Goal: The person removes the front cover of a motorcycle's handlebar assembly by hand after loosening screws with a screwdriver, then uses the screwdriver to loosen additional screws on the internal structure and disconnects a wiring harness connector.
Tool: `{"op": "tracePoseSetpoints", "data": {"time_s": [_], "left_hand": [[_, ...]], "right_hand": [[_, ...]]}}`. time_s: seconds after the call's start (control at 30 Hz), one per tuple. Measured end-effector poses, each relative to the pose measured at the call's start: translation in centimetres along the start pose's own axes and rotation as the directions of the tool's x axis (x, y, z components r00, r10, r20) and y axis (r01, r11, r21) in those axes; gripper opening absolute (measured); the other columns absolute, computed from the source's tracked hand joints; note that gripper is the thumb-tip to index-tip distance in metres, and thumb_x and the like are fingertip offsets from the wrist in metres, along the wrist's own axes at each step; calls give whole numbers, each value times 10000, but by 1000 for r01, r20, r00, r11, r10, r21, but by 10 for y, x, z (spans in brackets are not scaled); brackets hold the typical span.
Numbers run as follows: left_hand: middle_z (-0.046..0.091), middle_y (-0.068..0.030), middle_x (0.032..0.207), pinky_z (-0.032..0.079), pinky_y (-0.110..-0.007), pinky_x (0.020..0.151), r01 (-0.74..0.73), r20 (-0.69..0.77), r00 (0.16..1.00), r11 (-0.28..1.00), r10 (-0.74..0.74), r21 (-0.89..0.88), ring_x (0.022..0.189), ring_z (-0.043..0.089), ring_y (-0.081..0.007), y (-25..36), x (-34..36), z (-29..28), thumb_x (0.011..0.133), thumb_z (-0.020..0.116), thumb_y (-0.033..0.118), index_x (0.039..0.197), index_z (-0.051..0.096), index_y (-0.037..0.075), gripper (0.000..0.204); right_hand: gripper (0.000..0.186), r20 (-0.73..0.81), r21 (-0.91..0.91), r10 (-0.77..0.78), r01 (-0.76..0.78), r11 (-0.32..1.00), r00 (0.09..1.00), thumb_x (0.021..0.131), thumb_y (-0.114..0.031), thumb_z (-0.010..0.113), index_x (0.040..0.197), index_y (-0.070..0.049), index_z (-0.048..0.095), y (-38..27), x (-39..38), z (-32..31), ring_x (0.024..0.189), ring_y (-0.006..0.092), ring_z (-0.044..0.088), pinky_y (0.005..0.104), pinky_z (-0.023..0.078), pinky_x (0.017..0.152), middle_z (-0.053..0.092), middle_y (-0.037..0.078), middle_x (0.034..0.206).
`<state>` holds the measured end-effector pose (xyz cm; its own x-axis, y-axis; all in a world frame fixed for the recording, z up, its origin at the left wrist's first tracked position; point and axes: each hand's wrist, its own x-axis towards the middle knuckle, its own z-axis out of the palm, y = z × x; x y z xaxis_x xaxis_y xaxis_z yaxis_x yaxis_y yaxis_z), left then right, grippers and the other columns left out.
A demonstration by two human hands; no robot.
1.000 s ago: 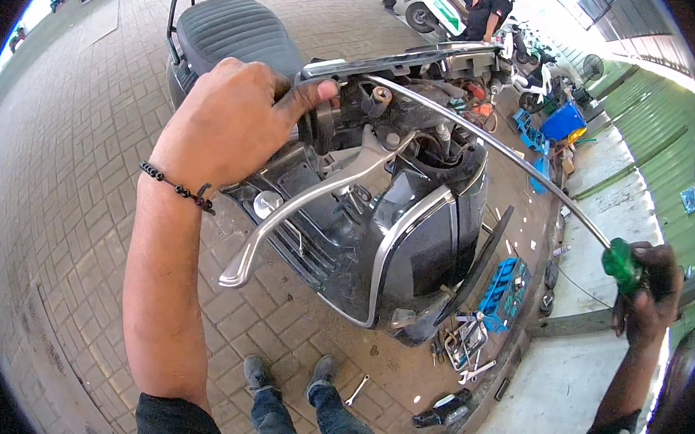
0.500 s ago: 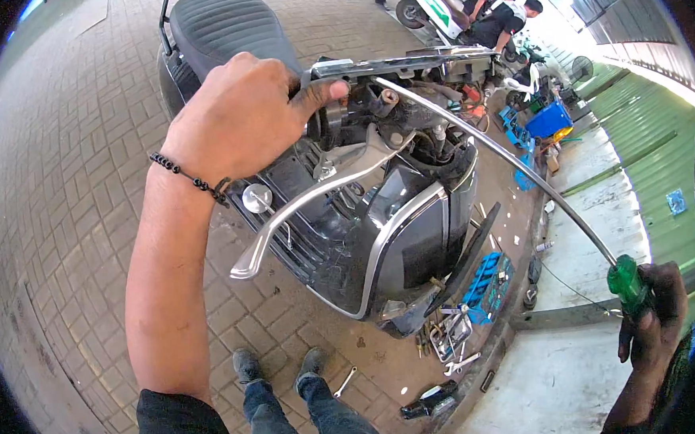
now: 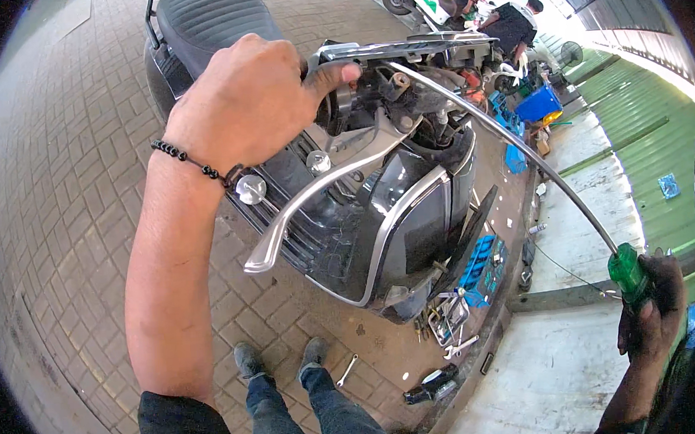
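My left hand (image 3: 249,104) grips the left handlebar of a dark scooter (image 3: 411,221) whose front cover is off, thumb resting on the bare metal top edge (image 3: 409,48). A silver brake lever (image 3: 314,195) sticks out just below that hand. My right hand (image 3: 651,302) is closed on the green handle (image 3: 628,270) of a very long screwdriver. Its shaft (image 3: 518,147) runs up and left, and the tip reaches into the open headset near the steering column (image 3: 399,78).
The scooter's black seat (image 3: 208,19) lies beyond my left hand. Loose tools (image 3: 449,322) and a blue tool case (image 3: 477,261) lie on the brick paving by the front wheel. My shoes (image 3: 280,356) stand below. People crouch by a blue crate (image 3: 538,103) farther off.
The view has tilted down and closer to the scooter. My right hand with the screwdriver has stayed low at the right, and my left hand keeps its hold on the handlebar.
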<state>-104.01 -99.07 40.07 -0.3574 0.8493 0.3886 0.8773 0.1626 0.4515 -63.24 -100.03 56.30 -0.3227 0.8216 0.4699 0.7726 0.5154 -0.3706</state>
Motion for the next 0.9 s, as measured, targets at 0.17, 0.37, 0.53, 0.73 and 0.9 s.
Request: {"op": "tracePoseSetpoints", "data": {"time_s": [0.17,0.37,0.53,0.73,0.9], "left_hand": [[560,-274,662,461,-477,668,0,-15,1000,1000,0,4,709,570,-442,-1,0,-1,885,503,492,700,639,-40,579],[552,-278,651,458,-478,665,-1,-7,1000,1000,1,2,705,566,-449,-1,1,0,886,506,482,679,629,-46,581],[549,-279,647,456,-479,665,-20,-21,1000,1000,20,-4,700,562,-452,-3,1,1,887,497,494,670,628,-45,595],[547,-282,646,451,-485,672,-24,-18,1000,1000,24,10,703,563,-449,-5,2,3,890,486,502,679,634,-44,604],[551,-279,648,452,-486,672,-25,-35,999,1000,25,-3,703,565,-448,-4,2,3,887,490,504,670,631,-44,606]], "right_hand": [[796,83,-99,25,-17,995,996,647,-602,741,1091,27,542,-13,6,-6,881,177,559,283,466,751,579,104,1018],[821,108,-58,40,-34,998,993,643,-587,754,1128,35,527,-2,11,-13,886,161,578,203,452,541,595,114,1033],[870,46,-22,-22,23,999,999,650,-564,762,1218,29,473,10,9,-16,924,173,586,214,474,563,589,147,1127],[864,93,-49,-52,57,997,994,674,-548,750,1251,20,448,7,11,-21,997,203,556,322,444,867,572,162,1163],[857,162,-97,32,-16,995,986,680,-584,722,1221,32,470,-7,10,-28,1005,214,544,327,417,898,567,161,1144]]}}
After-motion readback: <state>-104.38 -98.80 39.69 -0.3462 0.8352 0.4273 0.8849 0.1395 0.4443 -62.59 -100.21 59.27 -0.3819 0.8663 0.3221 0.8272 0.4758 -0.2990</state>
